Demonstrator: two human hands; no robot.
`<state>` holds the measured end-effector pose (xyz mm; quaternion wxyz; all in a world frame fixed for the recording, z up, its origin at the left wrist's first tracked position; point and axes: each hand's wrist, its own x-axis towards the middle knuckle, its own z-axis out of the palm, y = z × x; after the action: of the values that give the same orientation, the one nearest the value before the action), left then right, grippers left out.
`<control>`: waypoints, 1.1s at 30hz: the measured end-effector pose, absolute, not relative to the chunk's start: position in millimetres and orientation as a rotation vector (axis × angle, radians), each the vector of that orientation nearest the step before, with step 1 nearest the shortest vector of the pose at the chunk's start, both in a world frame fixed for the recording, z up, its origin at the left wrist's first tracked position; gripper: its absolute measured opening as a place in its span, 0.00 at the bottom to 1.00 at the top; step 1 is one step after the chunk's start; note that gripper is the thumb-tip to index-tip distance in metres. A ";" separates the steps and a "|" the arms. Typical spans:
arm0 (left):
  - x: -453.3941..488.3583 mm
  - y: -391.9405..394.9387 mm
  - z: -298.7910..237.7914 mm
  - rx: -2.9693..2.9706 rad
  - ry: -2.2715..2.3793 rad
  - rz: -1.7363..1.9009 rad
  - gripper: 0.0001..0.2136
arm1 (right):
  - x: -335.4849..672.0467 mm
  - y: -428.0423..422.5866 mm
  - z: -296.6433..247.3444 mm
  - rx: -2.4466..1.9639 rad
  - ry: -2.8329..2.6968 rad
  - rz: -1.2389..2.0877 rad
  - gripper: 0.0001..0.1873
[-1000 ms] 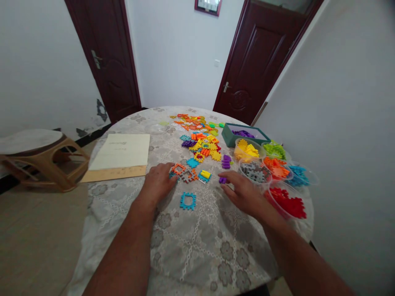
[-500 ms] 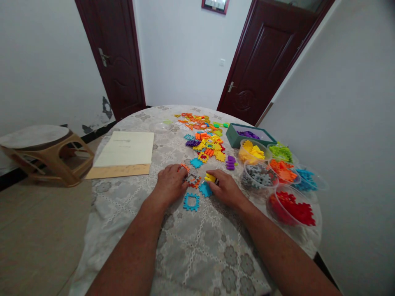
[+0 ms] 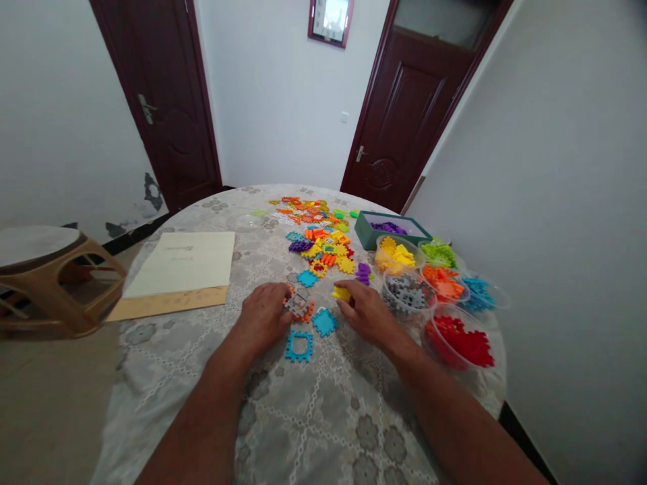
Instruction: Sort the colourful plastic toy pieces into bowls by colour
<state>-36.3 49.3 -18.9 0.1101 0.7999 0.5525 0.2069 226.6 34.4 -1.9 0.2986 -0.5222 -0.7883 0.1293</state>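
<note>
My left hand has its fingers curled at the left edge of orange and grey interlocking building pieces, which lie joined or stacked on the table; its fingertips are partly hidden. My right hand pinches a yellow building piece between thumb and fingers, just over the cloth. Between the hands lies a solid blue toothed square, touched by neither. A blue square frame with an open middle lies nearer to me. Beyond the hands is another blue square.
A heap of mixed pieces lies mid-table. On the right stand clear bowls of yellow, grey, orange, green, blue and red pieces, and a green box with purple ones. Paper sheets lie left. A stool stands beside the table.
The view has shifted slightly. My right hand has drawn right, away from the solid blue square, carrying the yellow piece and uncovering the square. My left hand stays at the orange and grey pieces.
</note>
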 end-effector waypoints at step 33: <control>-36.8 49.7 -8.3 2.297 1.760 0.397 0.15 | 228.8 61.6 -1.5 -2.171 -2.305 -0.087 0.18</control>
<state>-36.8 49.7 -8.3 0.1102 0.7816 0.5989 0.1350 228.8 61.6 -1.5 -0.0130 -0.6854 -0.7275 -0.0274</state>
